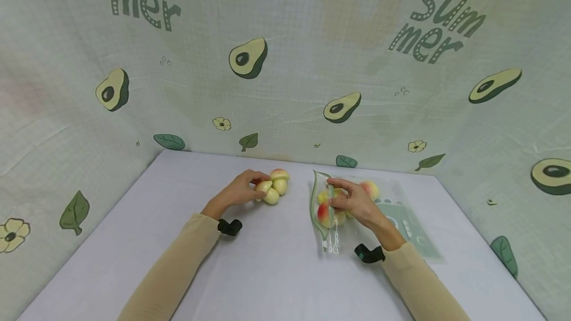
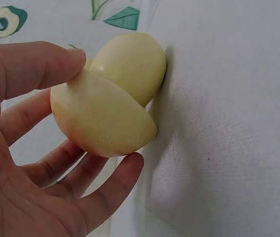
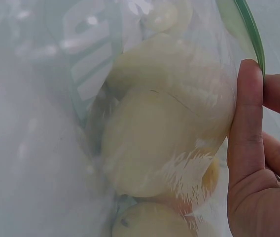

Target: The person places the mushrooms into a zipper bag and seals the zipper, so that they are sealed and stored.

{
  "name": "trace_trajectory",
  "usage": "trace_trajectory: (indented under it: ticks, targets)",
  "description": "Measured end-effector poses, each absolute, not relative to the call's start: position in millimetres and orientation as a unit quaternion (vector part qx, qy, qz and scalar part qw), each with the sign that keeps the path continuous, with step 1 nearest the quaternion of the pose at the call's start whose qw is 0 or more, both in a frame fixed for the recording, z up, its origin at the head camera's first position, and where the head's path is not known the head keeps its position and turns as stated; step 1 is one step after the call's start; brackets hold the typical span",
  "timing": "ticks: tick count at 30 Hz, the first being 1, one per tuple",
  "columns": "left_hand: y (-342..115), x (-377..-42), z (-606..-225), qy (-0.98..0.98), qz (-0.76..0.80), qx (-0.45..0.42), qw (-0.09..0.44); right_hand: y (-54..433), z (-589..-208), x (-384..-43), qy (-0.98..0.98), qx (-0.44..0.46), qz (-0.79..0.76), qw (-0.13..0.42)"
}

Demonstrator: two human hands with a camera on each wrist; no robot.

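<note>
My left hand [image 1: 241, 189] holds a pale yellow peach [image 2: 100, 116] with a pinkish blush, thumb on top and fingers beneath. Right behind it sits another peach [image 2: 135, 64], part of a small cluster of peaches [image 1: 280, 186] on the table. My right hand [image 1: 354, 202] pinches the rim of a clear zip bag [image 3: 251, 29] between thumb and fingers, by its green zip strip. The bag's mouth gapes toward the left. Inside lie several peaches [image 3: 145, 143], yellow with red patches, seen through the plastic.
The bag's flat green printed part [image 1: 403, 227] spreads to the right over the white table [image 1: 267, 271]. A cloth with avocado prints [image 1: 285, 88] hangs behind and at both sides. Each wrist carries a small black camera [image 1: 229, 227].
</note>
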State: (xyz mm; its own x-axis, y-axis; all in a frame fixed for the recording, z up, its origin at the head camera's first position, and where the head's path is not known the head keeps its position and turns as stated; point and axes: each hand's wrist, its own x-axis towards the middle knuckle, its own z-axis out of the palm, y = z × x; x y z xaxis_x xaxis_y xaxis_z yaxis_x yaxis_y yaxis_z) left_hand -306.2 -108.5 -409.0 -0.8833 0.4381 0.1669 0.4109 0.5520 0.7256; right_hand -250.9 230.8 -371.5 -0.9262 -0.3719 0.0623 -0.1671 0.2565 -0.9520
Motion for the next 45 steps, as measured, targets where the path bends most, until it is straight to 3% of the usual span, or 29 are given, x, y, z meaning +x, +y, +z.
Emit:
trace_trajectory:
  ticks: [21, 45]
  targets:
    - [-107, -305, -411, 0.861, 0.450, 0.229, 0.054, 230, -371, -251, 0.792, -0.169, -0.580, 0.087]
    - [-76, -289, -405, 0.839, 0.441, 0.319, 0.022, 239, -396, -268, 0.775, -0.185, -0.599, 0.082]
